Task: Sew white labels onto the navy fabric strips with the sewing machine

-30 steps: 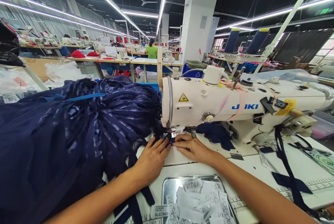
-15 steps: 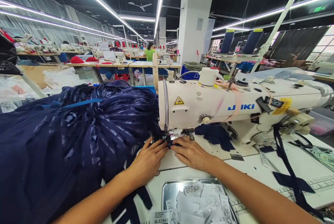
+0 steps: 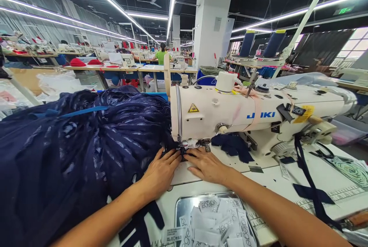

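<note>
Here the sewing is mid-seam, by my judgement: the left hand (image 3: 161,172) and right hand (image 3: 205,165) both lie flat and open, fingertips pinning the navy fabric (image 3: 86,147) at the presser foot (image 3: 184,148) of the sewing machine (image 3: 244,114). Most of the garment lies heaped to the left on the surface (image 3: 313,178). Labels fill the metal tray (image 3: 182,210) nearby, apparently unused.

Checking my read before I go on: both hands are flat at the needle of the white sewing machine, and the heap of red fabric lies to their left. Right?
Not quite: the head view shows the fabric heap is navy blue, not red. Both the left hand and right hand do lie flat at the needle of the white sewing machine, heap to their left.
</note>
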Available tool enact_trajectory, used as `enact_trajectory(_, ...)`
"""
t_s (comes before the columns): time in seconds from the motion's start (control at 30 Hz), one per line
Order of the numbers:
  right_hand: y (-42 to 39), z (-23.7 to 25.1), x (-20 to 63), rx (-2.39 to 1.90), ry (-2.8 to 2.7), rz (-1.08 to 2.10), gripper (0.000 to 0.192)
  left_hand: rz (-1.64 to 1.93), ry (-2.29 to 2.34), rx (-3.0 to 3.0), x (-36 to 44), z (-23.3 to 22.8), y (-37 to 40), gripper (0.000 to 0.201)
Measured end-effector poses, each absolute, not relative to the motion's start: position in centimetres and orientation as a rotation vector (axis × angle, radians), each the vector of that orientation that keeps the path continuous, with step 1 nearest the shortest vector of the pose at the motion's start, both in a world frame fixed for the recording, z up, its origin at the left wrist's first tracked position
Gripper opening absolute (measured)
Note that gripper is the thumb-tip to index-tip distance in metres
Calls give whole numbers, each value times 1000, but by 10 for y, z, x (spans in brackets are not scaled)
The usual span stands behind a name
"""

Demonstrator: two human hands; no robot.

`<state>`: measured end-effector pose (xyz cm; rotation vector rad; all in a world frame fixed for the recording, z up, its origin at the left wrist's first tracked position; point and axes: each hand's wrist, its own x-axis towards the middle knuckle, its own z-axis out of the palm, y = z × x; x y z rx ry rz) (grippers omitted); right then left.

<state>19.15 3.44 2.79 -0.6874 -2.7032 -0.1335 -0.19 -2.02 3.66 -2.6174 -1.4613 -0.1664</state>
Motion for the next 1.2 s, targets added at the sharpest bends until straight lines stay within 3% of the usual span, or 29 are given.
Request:
enact_trajectory(0.27,46,24,191,-900,-2667,54,34,-247,-1439,-2509,1,41,-10,36)
enact_trajectory(0.43,45,25,186,-1047,-2674,-130,35,-65,-1600,-2233,15,48,-16,20)
enact_trajectory(0.57,35,39,188,-974,-2767,-271,39,-115,-1641,-2129,14,47,-14,21)
enact_trajectory(0.73,23,50,201,-779,-2887,-250,20,-172,-1485,-2242,3,41,3,27)
enact_trajectory(0.9,25,41,206,-664,-2892,-266,16,-135,-1477,-2277,-1,41,10,25)
enact_trajectory(1.2,26,32,200,-627,-2871,-350,19,-97,-1477,-2290,-1,43,9,29)
